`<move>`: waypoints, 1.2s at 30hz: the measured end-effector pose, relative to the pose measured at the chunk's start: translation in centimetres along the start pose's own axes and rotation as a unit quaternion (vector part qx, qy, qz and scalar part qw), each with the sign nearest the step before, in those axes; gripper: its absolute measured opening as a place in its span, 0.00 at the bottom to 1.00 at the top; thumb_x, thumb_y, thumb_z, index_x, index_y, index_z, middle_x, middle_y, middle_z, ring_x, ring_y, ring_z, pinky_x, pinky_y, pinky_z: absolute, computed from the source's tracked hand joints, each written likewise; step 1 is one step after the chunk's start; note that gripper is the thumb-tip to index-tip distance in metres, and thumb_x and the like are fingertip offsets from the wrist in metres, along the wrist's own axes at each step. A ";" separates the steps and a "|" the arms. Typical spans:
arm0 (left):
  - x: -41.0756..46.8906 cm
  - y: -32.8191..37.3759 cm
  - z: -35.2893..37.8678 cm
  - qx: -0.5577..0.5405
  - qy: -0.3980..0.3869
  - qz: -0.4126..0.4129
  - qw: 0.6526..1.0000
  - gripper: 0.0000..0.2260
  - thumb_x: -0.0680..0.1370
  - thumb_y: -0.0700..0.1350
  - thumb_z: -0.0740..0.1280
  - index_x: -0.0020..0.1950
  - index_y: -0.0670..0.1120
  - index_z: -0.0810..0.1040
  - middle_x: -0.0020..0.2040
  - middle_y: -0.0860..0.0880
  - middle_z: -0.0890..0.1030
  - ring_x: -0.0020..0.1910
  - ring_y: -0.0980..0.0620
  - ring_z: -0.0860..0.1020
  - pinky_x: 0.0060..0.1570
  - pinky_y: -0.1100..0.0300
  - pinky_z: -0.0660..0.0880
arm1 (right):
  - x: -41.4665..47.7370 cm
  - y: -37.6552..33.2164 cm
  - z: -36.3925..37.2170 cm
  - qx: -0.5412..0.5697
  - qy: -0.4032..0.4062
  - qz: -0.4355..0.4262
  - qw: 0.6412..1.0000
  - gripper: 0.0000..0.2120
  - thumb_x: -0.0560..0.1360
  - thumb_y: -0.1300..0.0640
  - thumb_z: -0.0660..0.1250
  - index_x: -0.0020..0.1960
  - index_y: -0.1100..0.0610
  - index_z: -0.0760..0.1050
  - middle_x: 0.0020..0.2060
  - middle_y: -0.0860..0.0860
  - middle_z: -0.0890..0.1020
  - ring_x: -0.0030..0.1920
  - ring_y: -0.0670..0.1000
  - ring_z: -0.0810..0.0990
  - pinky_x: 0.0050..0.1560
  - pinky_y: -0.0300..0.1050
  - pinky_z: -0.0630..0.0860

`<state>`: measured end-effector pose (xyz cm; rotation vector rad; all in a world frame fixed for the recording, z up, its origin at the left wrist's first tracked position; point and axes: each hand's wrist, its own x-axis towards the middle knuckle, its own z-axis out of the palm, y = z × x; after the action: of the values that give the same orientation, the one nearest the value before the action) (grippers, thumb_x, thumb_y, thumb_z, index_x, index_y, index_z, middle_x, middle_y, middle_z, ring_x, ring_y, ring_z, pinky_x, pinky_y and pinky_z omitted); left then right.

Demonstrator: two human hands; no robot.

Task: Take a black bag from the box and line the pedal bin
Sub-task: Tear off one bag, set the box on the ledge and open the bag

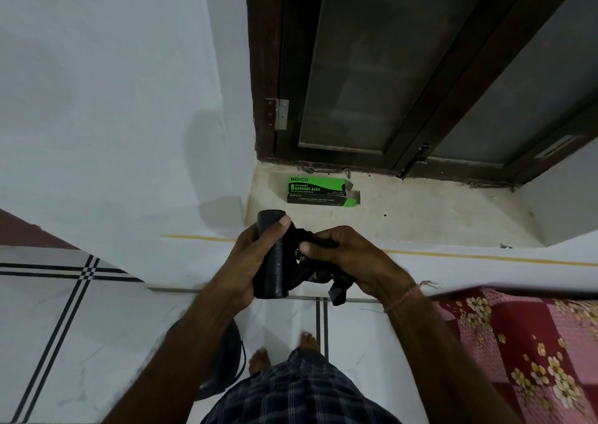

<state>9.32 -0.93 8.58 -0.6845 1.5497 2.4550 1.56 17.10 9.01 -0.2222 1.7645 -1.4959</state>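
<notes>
Head view, catalogued from left of frame to right.

Floor [97, 320]: white tiles with dark crossing lines, lower left. Bare here.

Dark rounded object [226, 368]: lower centre-left, beside the person's feet, largely hidden by the left forearm. Possibly the pedal bin; cannot tell for certain.

Left hand [255, 262]: centre of frame. Grip closed round a roll of black bags [275, 262], thumb pressed near its upper end. The roll stands roughly upright in the fist, likely so it stays steady as an anchor while the other hand pulls.

Box [318, 190]: green and black, printed "garbage bags", lying on its side on the pale sill [437, 210] below the dark door [388, 67], just above the hands in the frame. Right-end flaps open. It is well apart from the roll and probably left there because both hands are needed.

Right hand [349, 258]: centre-right. Fingers and thumb pinched shut on the loose bag [323, 271] that trails from the roll, a crumpled tail hanging below. Judged step: separating one bag from the roll. Lining not yet begun.

Bed cover [524, 352]: red and pink floral cloth, lower right. Not involved.
</notes>
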 end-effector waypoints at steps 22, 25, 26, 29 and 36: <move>3.4 0.3 8.6 -0.200 -0.022 0.029 0.979 0.17 0.80 0.56 0.59 0.44 0.43 0.74 0.33 0.49 0.71 0.31 0.55 0.74 0.42 0.61 0.81 | 1.9 0.9 -3.8 0.366 -0.083 -0.105 0.921 0.08 0.76 0.54 0.71 0.43 0.59 0.80 0.49 0.63 0.80 0.50 0.55 0.82 0.60 0.49 0.79; 3.7 0.1 8.8 -0.192 -0.026 0.037 0.980 0.15 0.81 0.54 0.60 0.47 0.42 0.74 0.33 0.50 0.73 0.31 0.56 0.75 0.40 0.61 0.80 | 1.7 0.7 -4.1 0.371 -0.086 -0.100 0.919 0.09 0.77 0.54 0.68 0.42 0.58 0.81 0.46 0.59 0.84 0.48 0.54 0.84 0.58 0.48 0.80; 3.8 0.0 8.6 -0.168 -0.026 0.038 0.985 0.14 0.81 0.53 0.64 0.47 0.42 0.75 0.33 0.50 0.74 0.31 0.55 0.75 0.41 0.61 0.80 | 1.7 0.6 -4.4 0.358 -0.078 -0.090 0.926 0.10 0.76 0.52 0.69 0.43 0.58 0.80 0.47 0.60 0.83 0.48 0.56 0.83 0.58 0.50 0.79; 4.3 -0.2 7.6 -0.058 -0.016 0.052 0.997 0.14 0.76 0.55 0.71 0.47 0.43 0.79 0.36 0.48 0.78 0.35 0.52 0.78 0.44 0.56 0.78 | 1.8 0.1 -5.9 0.262 -0.073 -0.052 0.961 0.23 0.78 0.38 0.63 0.52 0.59 0.81 0.50 0.63 0.79 0.51 0.61 0.77 0.56 0.57 0.71; 3.9 0.3 8.4 -0.011 0.006 0.053 0.999 0.06 0.77 0.47 0.72 0.44 0.45 0.83 0.36 0.47 0.81 0.35 0.51 0.79 0.39 0.59 0.80 | 2.0 -0.9 -7.1 0.160 -0.078 -0.056 0.982 0.14 0.83 0.52 0.64 0.52 0.63 0.80 0.44 0.61 0.79 0.48 0.59 0.76 0.54 0.55 0.71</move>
<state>3.33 5.99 10.05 -0.6384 1.6055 2.5507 -4.79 21.01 8.75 -0.2681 1.3853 -1.7679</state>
